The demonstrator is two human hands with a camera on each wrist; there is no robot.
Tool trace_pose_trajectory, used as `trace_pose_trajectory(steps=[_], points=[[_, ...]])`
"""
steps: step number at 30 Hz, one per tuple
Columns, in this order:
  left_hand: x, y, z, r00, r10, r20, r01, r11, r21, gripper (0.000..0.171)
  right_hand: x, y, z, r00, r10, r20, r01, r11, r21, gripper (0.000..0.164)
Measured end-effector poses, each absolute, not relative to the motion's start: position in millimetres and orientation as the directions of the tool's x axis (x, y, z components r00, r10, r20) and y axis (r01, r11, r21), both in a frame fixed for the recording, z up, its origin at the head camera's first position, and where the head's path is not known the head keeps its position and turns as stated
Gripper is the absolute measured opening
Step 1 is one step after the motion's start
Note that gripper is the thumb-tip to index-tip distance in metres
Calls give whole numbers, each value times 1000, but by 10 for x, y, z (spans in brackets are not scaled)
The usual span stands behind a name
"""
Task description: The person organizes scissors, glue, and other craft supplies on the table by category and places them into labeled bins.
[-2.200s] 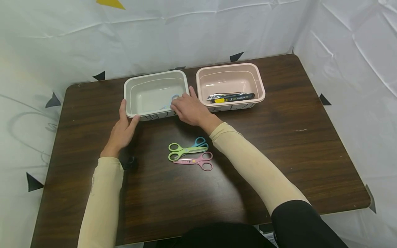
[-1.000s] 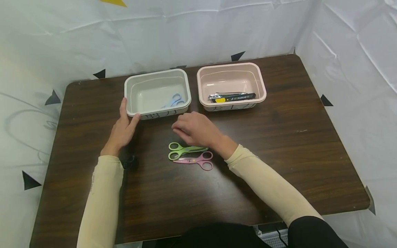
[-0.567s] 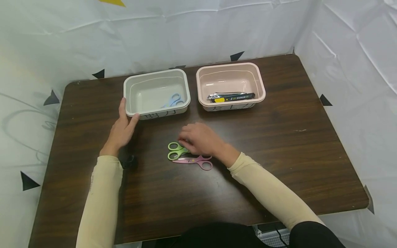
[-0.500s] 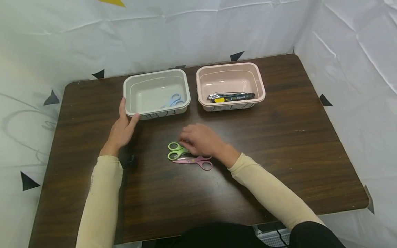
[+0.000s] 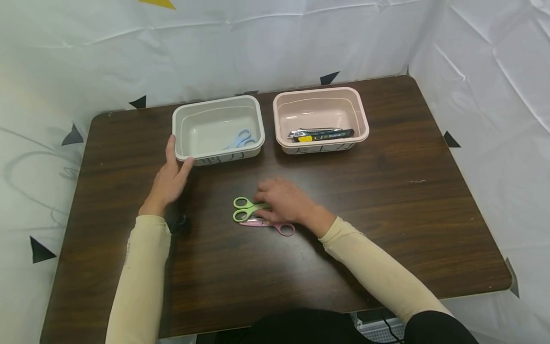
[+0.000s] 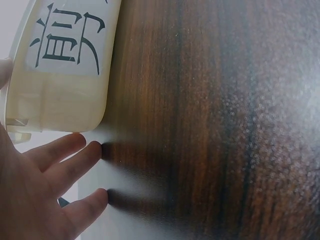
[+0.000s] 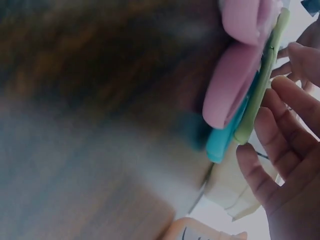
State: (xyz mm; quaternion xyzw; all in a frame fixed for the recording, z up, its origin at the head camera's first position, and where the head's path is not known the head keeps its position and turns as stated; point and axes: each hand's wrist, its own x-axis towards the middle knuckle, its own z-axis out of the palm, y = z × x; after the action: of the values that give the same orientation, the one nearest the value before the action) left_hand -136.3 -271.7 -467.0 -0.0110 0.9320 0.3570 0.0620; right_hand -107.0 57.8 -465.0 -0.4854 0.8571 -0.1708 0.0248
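Right hand (image 5: 285, 203) over blade end of green scissors (image 5: 248, 210), lying on counter (image 5: 258, 282). Fingers loosely spread, tips right at the green edge; contact: cannot tell. Pink scissors (image 5: 258, 223) just nearer the person, partly under the hand; teal scissors (image 7: 216, 146) between pink and green in right wrist view. Left hand (image 5: 166, 185): fingers spread, thumb and index on near-left corner of pale grey bin (image 5: 202, 129).

Creased white sheeting (image 5: 275, 48) stands behind and beside a dark wood-grain table (image 5: 412, 229); a black triangle (image 5: 329, 78) and a yellow patch (image 5: 160, 3) mark the sheeting.
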Motion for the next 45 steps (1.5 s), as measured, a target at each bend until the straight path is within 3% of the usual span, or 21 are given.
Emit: trace_pose_trajectory(steps=[17, 45], points=[[-1380, -2711, -4710, -992, 30, -127, -61, 753, 655, 76, -1008, 517, -4719, -559, -828, 42, -811, 535, -235, 27], [-1366, -2715, -4666, -990, 17, -144, -83, 748, 658, 77, -989, 504, -4683, -545, -837, 57, -818, 515, -255, 21]])
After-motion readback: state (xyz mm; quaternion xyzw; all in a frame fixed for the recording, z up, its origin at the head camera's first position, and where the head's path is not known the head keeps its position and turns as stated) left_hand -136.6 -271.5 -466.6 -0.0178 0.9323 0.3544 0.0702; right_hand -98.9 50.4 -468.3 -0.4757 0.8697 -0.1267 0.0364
